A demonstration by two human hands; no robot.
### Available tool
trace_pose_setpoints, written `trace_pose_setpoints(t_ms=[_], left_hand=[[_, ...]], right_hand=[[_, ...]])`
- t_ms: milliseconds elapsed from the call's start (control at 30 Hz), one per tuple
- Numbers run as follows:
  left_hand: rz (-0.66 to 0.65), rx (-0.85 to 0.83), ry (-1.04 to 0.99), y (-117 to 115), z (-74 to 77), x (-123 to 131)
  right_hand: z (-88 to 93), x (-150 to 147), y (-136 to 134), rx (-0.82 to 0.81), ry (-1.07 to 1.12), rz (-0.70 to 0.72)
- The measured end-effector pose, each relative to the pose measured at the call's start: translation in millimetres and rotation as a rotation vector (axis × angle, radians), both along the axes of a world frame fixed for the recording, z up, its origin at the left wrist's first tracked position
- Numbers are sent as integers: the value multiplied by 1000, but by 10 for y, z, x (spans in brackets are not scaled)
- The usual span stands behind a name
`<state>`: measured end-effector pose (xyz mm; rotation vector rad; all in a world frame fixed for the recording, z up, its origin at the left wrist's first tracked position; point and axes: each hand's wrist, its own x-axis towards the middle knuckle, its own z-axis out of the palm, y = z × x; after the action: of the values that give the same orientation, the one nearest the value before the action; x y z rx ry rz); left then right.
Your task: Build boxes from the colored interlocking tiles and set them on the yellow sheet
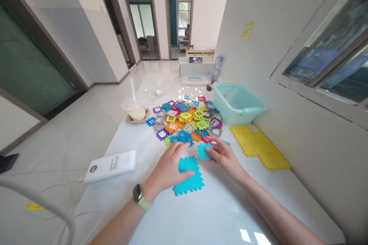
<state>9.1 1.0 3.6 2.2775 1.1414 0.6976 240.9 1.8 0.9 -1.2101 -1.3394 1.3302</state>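
A turquoise panel of interlocking puzzle tiles [193, 180] with toothed edges lies flat on the white table. Over its left side rests my left hand [172, 164], fingers spread, thumb across the panel. My right hand [222, 155] pinches a small turquoise puzzle tile [203, 151] between thumb and fingers, just off the panel's upper right corner. Beyond both hands spreads a heap of colourful puzzle tiles [185, 116] in blue, orange, green, purple, red and grey. Some have window-like cutouts.
At right, a yellow joined panel [255, 143] lies near a mint plastic bin [235, 113]. A drink cup with a straw [135, 109] stands in a holder at left, behind a white power bank [110, 166] with a cable. A phone [195, 60] sits at the back.
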Motion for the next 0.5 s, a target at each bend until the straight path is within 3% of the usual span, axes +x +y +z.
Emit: trace_pose_setpoints(t_ms=[67, 200, 333, 400, 500], left_hand=[[-1, -37, 56, 32, -8, -45], [-68, -85, 149, 38, -51, -57], [-121, -119, 168, 35, -68, -51], [-140, -140, 169, 48, -56, -63], [-167, -152, 171, 71, -37, -84]], right_hand=[[8, 93, 43, -21, -63, -24], [-55, 109, 29, -26, -279, 127], [-72, 42, -47, 278, -650, 149], [-44, 48, -71, 398, -724, 221], [-8, 84, -79, 453, -729, 374]])
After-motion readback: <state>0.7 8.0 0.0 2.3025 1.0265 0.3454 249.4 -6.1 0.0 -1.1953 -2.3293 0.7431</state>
